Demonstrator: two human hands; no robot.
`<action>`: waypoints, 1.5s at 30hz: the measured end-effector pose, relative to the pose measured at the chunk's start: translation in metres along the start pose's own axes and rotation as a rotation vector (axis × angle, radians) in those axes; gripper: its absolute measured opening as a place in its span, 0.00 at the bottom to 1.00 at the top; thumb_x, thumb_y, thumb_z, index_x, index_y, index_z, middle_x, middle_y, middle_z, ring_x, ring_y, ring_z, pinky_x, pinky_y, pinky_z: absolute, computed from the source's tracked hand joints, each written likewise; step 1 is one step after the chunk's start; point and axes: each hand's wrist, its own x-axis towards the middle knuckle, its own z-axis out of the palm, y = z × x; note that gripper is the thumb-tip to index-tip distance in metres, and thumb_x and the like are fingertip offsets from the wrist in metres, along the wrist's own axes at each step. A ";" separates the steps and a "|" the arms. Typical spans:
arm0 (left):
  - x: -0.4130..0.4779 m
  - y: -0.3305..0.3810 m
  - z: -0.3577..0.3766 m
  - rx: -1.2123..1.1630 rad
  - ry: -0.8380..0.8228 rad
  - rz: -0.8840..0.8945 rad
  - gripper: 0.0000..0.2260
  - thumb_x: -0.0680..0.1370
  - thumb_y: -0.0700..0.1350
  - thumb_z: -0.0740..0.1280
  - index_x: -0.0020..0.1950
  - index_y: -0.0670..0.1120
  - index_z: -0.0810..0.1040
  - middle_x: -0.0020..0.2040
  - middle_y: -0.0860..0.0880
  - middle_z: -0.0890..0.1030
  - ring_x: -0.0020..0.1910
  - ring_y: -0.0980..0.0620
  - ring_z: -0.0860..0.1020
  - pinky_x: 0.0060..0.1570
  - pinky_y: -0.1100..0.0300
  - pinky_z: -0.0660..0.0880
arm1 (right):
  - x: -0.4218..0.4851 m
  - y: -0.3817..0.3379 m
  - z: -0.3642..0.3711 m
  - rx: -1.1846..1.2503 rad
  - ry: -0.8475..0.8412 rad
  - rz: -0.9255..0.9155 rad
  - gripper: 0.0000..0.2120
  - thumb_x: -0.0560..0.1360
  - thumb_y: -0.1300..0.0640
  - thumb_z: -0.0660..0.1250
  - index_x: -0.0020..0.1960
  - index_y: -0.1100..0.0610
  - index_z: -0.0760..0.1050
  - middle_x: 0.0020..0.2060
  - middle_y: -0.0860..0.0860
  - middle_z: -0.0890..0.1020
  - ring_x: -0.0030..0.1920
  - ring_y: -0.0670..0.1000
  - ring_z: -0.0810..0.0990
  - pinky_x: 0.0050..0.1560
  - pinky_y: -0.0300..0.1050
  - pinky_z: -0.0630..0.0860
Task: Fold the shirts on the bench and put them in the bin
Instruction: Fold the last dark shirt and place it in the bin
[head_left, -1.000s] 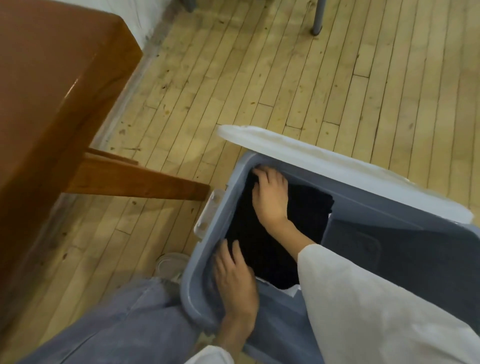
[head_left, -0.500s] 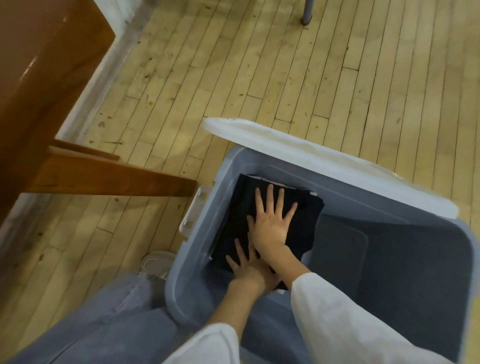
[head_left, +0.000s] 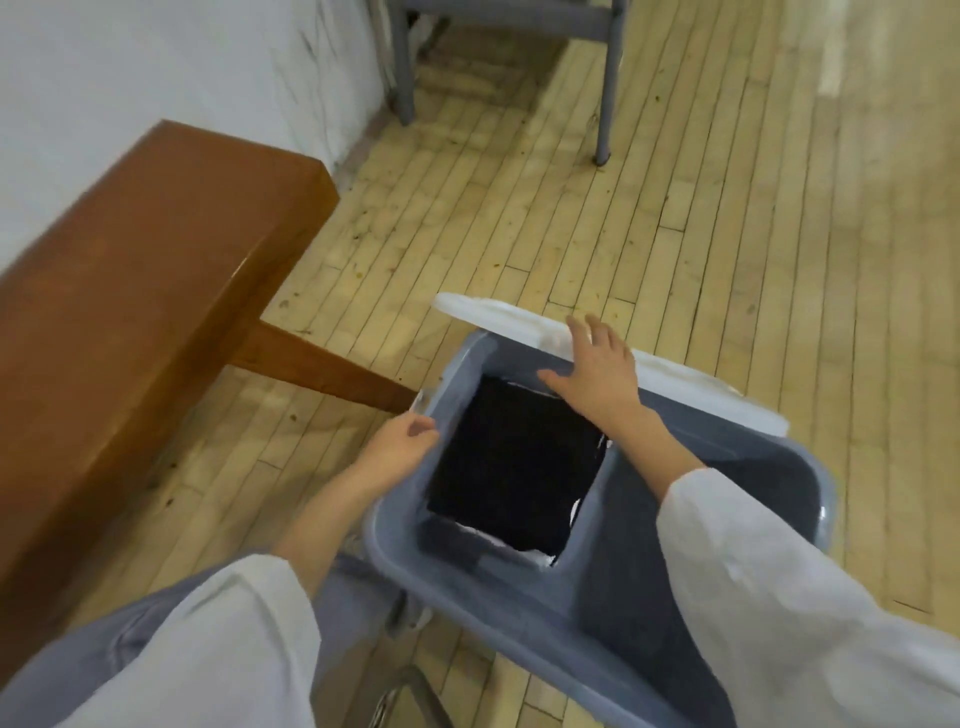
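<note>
A folded black shirt (head_left: 514, 462) lies flat in the left part of the grey-blue bin (head_left: 467, 597), with white fabric showing under its near edge. The bin's white lid (head_left: 701, 384) stands tipped along the far rim. My right hand (head_left: 597, 374) rests on that lid and rim with its fingers spread and straight. My left hand (head_left: 400, 447) curls round the bin's left rim beside a white latch. Neither hand touches the shirt. No shirt shows on the part of the brown wooden bench (head_left: 130, 291) that I can see at the left.
The bench runs along a white wall (head_left: 156, 62), and its slanted leg reaches toward the bin. Grey metal chair legs (head_left: 605, 104) stand at the far end of the pale wood plank floor. My knees and another metal frame sit at the bottom edge.
Both hands have come up out of the bin, leaving the black shirt lying inside. The right went to the lid, the left to the left rim. The view has lifted and pulled back.
</note>
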 end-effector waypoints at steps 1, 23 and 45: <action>-0.013 0.001 -0.008 0.006 0.008 0.010 0.11 0.79 0.40 0.64 0.61 0.40 0.76 0.58 0.44 0.78 0.58 0.47 0.75 0.54 0.59 0.69 | 0.002 0.006 -0.003 -0.050 -0.098 -0.012 0.33 0.74 0.44 0.66 0.73 0.55 0.60 0.71 0.56 0.66 0.69 0.60 0.66 0.66 0.55 0.65; -0.024 0.041 0.041 -0.715 -0.050 -0.155 0.26 0.82 0.56 0.52 0.77 0.45 0.54 0.72 0.39 0.65 0.70 0.40 0.67 0.68 0.47 0.65 | -0.102 0.051 -0.014 -0.126 0.109 -0.095 0.16 0.74 0.58 0.68 0.61 0.60 0.73 0.53 0.58 0.75 0.50 0.60 0.73 0.47 0.54 0.74; 0.000 -0.071 0.027 0.211 0.170 -0.091 0.22 0.79 0.48 0.64 0.70 0.45 0.64 0.69 0.40 0.66 0.64 0.37 0.70 0.61 0.42 0.71 | -0.280 -0.012 0.109 -0.001 0.098 -0.104 0.30 0.57 0.56 0.80 0.53 0.51 0.69 0.44 0.47 0.74 0.43 0.49 0.66 0.44 0.40 0.66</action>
